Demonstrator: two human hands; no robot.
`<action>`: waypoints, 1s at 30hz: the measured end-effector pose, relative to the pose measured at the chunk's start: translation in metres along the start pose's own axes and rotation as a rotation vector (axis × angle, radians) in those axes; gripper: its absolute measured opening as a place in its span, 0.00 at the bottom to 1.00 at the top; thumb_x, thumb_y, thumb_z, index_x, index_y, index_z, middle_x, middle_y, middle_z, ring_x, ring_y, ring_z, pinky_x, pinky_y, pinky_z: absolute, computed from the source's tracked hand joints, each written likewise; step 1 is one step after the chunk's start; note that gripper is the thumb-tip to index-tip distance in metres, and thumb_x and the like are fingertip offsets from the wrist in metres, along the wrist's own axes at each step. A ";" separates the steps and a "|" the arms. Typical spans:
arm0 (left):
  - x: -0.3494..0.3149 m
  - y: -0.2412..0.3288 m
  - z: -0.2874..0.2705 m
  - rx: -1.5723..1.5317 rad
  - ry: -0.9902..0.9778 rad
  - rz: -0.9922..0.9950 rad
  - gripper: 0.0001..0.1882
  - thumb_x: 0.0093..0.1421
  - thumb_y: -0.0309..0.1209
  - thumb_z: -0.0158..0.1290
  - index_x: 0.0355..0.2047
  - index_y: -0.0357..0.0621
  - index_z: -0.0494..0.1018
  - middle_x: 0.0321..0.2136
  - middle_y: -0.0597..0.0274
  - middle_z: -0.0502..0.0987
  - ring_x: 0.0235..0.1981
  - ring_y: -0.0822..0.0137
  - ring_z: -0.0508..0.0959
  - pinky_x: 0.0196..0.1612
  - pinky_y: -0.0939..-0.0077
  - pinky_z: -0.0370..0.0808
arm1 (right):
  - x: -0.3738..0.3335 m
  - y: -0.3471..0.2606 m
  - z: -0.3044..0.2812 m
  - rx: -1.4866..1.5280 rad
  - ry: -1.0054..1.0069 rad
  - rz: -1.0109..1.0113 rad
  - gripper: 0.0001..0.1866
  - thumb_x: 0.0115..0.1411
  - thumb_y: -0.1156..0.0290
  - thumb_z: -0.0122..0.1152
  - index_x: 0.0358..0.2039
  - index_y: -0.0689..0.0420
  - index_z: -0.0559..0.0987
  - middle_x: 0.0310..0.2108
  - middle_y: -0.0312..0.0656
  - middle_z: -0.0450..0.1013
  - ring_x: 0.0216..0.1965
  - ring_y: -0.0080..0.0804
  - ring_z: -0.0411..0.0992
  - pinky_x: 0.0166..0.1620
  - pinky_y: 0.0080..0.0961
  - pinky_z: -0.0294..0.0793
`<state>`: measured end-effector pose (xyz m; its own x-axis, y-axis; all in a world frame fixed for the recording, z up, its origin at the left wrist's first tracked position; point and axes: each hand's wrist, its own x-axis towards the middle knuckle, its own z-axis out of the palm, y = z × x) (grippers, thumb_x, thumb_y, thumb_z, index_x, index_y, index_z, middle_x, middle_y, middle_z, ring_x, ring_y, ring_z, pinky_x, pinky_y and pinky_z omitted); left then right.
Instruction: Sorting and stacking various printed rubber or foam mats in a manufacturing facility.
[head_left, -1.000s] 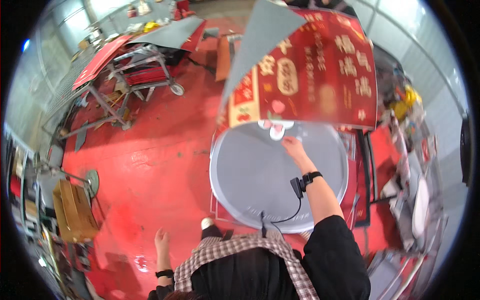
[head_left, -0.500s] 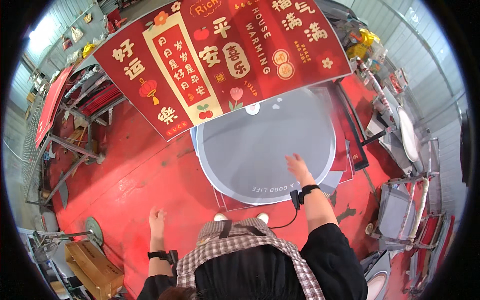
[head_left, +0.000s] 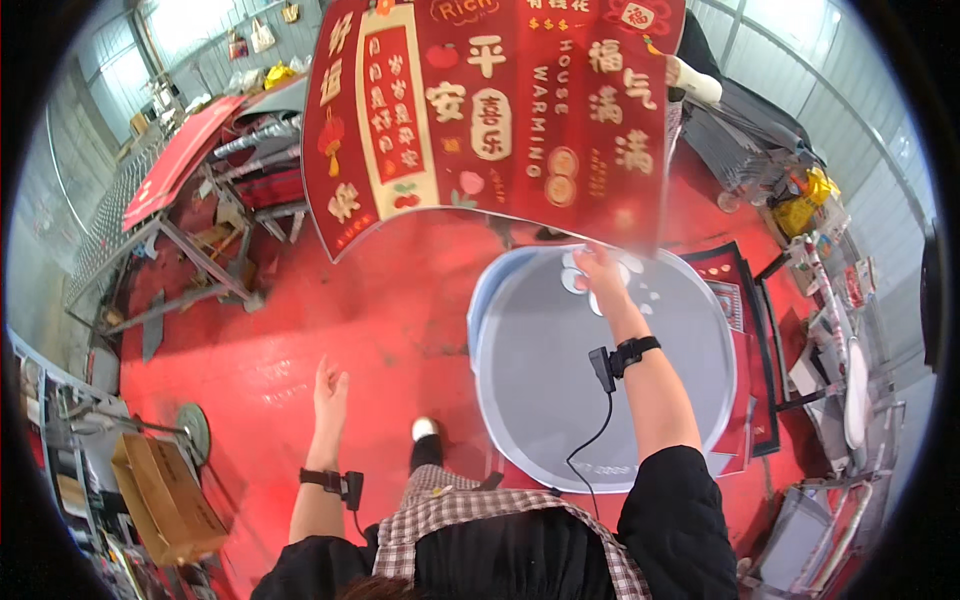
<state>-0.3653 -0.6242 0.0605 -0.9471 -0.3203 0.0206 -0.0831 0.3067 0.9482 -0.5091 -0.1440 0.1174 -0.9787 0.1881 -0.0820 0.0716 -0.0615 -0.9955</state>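
A large red mat (head_left: 520, 120) printed with pale lettering and flowers hangs at the far side, its lower edge curved. Below it a pale grey rounded mat (head_left: 610, 370) with a light border lies on top of other mats. My right hand (head_left: 600, 275) reaches over the grey mat's far part, fingers extended, close below the red mat's edge; whether it touches either mat I cannot tell. My left hand (head_left: 330, 400) hangs over the red floor with its fingers apart and nothing in it. Both wrists wear black straps with small devices.
At the left a metal table (head_left: 170, 240) bears red sheets. A cardboard box (head_left: 165, 500) stands lower left, near a green round base (head_left: 195, 430). Stacked grey sheets (head_left: 750, 140) are at the far right. A dark frame (head_left: 765, 350) and racks line the right side.
The red mat now hangs more upright and its edge curves. My right hand has reached farther forward over the grey mat. My view has shifted, and one foot shows now.
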 end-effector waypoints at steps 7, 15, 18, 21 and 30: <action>0.156 -0.025 -0.065 0.112 -0.183 -0.097 0.27 0.56 0.28 0.45 0.55 0.42 0.52 0.39 0.57 0.68 0.38 0.70 0.68 0.41 0.76 0.66 | 0.045 0.062 0.149 -0.156 -0.106 0.437 0.20 0.52 0.66 0.54 0.45 0.60 0.68 0.35 0.38 0.69 0.37 0.27 0.67 0.37 0.24 0.68; 0.155 -0.047 -0.006 0.095 -0.494 -0.335 0.26 0.57 0.30 0.45 0.55 0.43 0.52 0.35 0.62 0.68 0.34 0.74 0.70 0.36 0.80 0.68 | -0.146 0.189 0.032 -0.324 0.448 0.661 0.16 0.49 0.66 0.55 0.37 0.62 0.73 0.27 0.37 0.73 0.30 0.27 0.70 0.36 0.25 0.69; 0.045 -0.066 0.070 0.154 -0.608 -0.419 0.26 0.57 0.31 0.44 0.55 0.44 0.51 0.37 0.61 0.67 0.35 0.72 0.71 0.36 0.80 0.68 | -0.292 0.257 -0.077 -0.550 0.709 0.961 0.16 0.51 0.68 0.51 0.40 0.61 0.72 0.29 0.39 0.71 0.25 0.26 0.69 0.29 0.23 0.69; -0.027 -0.073 0.111 0.080 -0.826 -0.366 0.26 0.58 0.31 0.44 0.56 0.44 0.51 0.40 0.59 0.67 0.36 0.71 0.71 0.38 0.79 0.68 | -0.400 0.302 -0.116 0.128 0.969 0.949 0.16 0.51 0.68 0.50 0.41 0.60 0.70 0.27 0.38 0.70 0.22 0.26 0.67 0.27 0.25 0.68; -0.100 -0.080 0.139 0.421 -1.029 -0.326 0.23 0.59 0.31 0.42 0.53 0.40 0.54 0.40 0.53 0.69 0.39 0.68 0.71 0.41 0.79 0.67 | -0.458 0.371 -0.091 0.536 1.105 1.033 0.14 0.54 0.71 0.49 0.41 0.60 0.66 0.26 0.38 0.68 0.25 0.27 0.68 0.26 0.25 0.71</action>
<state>-0.3074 -0.4924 -0.0619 -0.6499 0.3827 -0.6566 -0.2833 0.6797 0.6765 -0.0163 -0.1634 -0.2184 0.0726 0.4177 -0.9057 0.2769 -0.8808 -0.3840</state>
